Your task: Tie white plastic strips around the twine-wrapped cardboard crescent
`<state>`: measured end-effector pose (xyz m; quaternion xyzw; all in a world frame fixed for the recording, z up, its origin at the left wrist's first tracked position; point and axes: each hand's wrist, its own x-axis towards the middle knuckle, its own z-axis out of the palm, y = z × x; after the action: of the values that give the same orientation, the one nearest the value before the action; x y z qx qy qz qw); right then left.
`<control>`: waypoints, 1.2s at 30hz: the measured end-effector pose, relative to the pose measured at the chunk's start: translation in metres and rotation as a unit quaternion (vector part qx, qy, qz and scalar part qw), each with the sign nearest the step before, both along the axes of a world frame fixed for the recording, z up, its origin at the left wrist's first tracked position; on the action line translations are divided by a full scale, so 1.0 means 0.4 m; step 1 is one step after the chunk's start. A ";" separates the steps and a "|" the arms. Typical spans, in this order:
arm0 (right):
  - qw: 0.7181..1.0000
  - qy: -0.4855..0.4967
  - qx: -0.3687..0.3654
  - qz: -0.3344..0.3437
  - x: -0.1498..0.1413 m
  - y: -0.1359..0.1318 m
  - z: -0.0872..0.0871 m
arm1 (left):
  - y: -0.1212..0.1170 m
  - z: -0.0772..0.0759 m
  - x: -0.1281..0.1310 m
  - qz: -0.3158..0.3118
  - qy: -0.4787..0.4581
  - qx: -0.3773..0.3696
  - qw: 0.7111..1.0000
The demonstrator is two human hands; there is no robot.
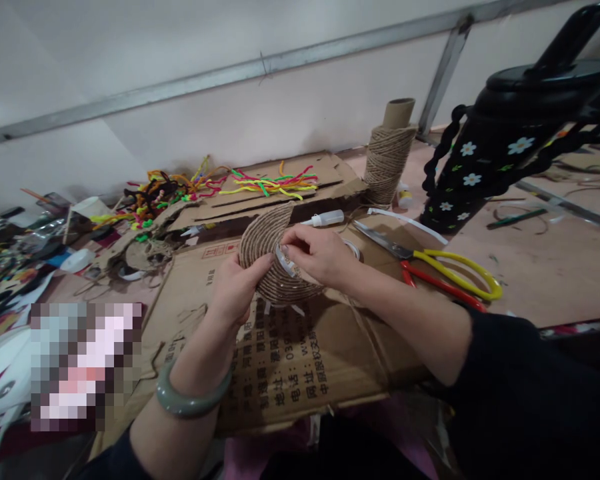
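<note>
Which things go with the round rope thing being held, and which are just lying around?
Probably for the job:
flat, round brown-cord disc, in the left hand
thin white strip, at the right hand
tall brown-cord spool

Probably just lying about:
tall black tumbler with white flowers
bright multicoloured fuzzy strands

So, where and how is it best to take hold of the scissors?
I would take the scissors by the yellow handle, coming from the right: its wide loop lies that side, while the blades point left and away. The red handle is partly hidden behind the right forearm, so probably harder to reach.
</note>
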<state>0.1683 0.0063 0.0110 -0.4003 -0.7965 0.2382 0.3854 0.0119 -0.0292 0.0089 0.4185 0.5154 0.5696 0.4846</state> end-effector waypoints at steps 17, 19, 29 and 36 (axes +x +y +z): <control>0.988 0.060 -0.130 0.064 -0.011 0.018 -0.009 | 0.004 -0.036 -0.017 -0.030 0.109 0.056 0.992; 0.989 0.045 -0.129 0.055 -0.009 0.018 -0.007 | 0.003 -0.035 -0.017 -0.031 0.114 0.054 0.992; 0.996 -0.015 -0.087 0.029 -0.003 0.010 0.009 | 0.003 -0.029 -0.016 -0.007 0.124 0.049 0.991; 0.997 -0.025 -0.070 0.015 -0.005 0.008 0.008 | -0.005 -0.017 -0.015 0.003 0.187 0.066 0.980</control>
<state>0.1662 0.0094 0.0142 -0.4200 -0.7933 0.2888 0.3330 0.0061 -0.0312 0.0020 0.5469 0.5595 0.5155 0.3495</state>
